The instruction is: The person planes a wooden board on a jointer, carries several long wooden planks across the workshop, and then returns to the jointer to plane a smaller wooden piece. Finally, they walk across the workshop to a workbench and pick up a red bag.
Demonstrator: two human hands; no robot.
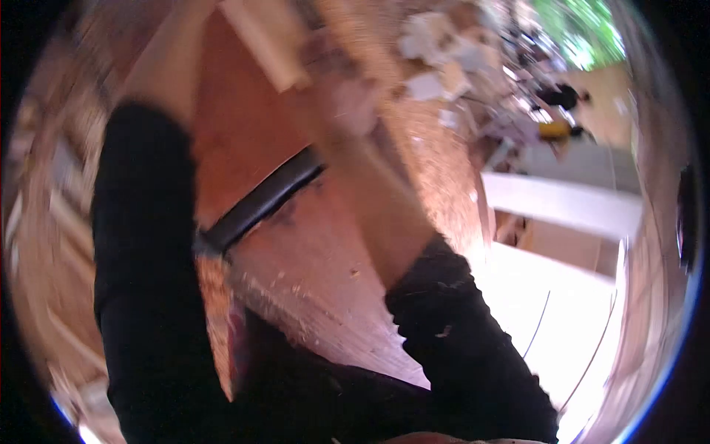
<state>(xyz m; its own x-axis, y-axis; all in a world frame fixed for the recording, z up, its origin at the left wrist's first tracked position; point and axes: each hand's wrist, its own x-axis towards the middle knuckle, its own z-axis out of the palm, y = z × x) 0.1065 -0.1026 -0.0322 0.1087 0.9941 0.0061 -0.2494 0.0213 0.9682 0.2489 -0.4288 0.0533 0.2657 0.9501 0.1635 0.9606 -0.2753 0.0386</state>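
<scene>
My right hand (344,92) reaches up over a reddish-brown work surface (251,148), smeared by motion. Right beside it is the end of a pale wooden strip (262,44) that runs up out of the top of the view. I cannot tell whether the fingers close on this strip. My left forearm, in a black sleeve, stretches up along the left side, and its hand lies beyond the top edge. Between the two forearms a black bar (266,200) crosses the surface at a slant. Wood crumbs and dust lie on the nearer part of the surface.
Sawdust (433,163) covers the ground to the right, with a pile of pale wood offcuts (440,48) farther back. A white panel (562,201) stands at the right. Beyond it a person (562,96) in dark clothing is visible. Blurred wood pieces (74,222) lie at the left.
</scene>
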